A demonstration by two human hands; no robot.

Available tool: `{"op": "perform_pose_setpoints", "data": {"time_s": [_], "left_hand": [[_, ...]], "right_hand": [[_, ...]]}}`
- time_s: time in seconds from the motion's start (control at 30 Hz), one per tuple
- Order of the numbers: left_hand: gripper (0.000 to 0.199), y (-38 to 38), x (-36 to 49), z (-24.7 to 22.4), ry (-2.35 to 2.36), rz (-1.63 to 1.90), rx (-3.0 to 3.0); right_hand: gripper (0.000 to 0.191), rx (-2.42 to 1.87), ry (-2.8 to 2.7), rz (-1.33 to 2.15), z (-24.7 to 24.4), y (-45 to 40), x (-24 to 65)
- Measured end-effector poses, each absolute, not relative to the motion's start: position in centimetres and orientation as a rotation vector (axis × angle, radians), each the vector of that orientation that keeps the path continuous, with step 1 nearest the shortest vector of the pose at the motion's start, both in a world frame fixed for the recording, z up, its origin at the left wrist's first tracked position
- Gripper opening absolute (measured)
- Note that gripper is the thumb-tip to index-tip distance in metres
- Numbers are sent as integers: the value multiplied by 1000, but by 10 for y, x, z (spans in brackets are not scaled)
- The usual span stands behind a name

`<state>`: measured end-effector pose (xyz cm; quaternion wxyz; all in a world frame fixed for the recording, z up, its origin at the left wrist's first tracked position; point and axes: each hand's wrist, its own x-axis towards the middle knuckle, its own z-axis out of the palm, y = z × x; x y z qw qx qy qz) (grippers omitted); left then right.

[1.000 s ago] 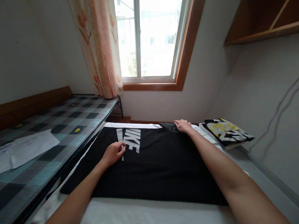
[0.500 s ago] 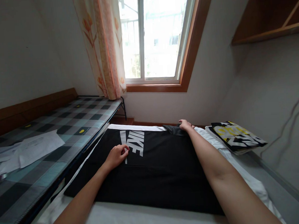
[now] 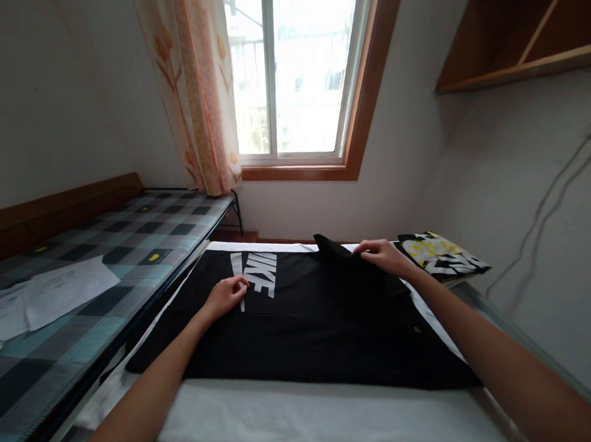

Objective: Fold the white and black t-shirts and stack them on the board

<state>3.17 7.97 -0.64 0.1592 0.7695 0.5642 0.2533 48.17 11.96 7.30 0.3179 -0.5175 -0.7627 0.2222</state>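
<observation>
A black T-shirt (image 3: 303, 340) with a white NIKE print lies spread over a white sheet. Resting at the lower edge of the print, my left hand (image 3: 223, 296) has its fingers curled and its thumb pressed to them, closed on the shirt fabric. My right hand (image 3: 384, 255) pinches the shirt's far right part and holds it up off the bed. A dark flap of cloth (image 3: 330, 247) stands raised just left of those fingers. My right palm is turned away from view.
A folded white, black and yellow garment (image 3: 440, 255) lies beyond my right hand by the wall. To the left is a checked mattress (image 3: 142, 250) with paper sheets (image 3: 72, 288). A window with a floral curtain (image 3: 200, 93) is ahead; a wooden shelf (image 3: 526, 67) hangs upper right.
My right hand has come nearer and raised the far right part of the T-shirt, whose flap now stands up. My left hand stays at the print. The view has shifted slightly right.
</observation>
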Motion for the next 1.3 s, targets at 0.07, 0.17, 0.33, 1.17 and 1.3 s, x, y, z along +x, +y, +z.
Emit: {"op": "perform_pose_setpoints", "data": {"time_s": [0.07, 0.17, 0.33, 1.17, 1.3], "left_hand": [[25, 81, 32, -6, 1635, 718, 2192], [24, 86, 35, -4, 1707, 713, 2152], [18, 104, 68, 5, 1622, 750, 2104], [40, 160, 241, -2, 1391, 870, 1956], [37, 162, 238, 2, 1397, 831, 1977]], "right_hand": [[26, -1292, -2232, 706, 67, 84, 495], [27, -1372, -2247, 741, 54, 54, 515], [32, -1660, -1864, 682, 36, 59, 538], [47, -2214, -1531, 100, -3, 86, 480], [45, -2248, -1549, 46, -3, 81, 479]]}}
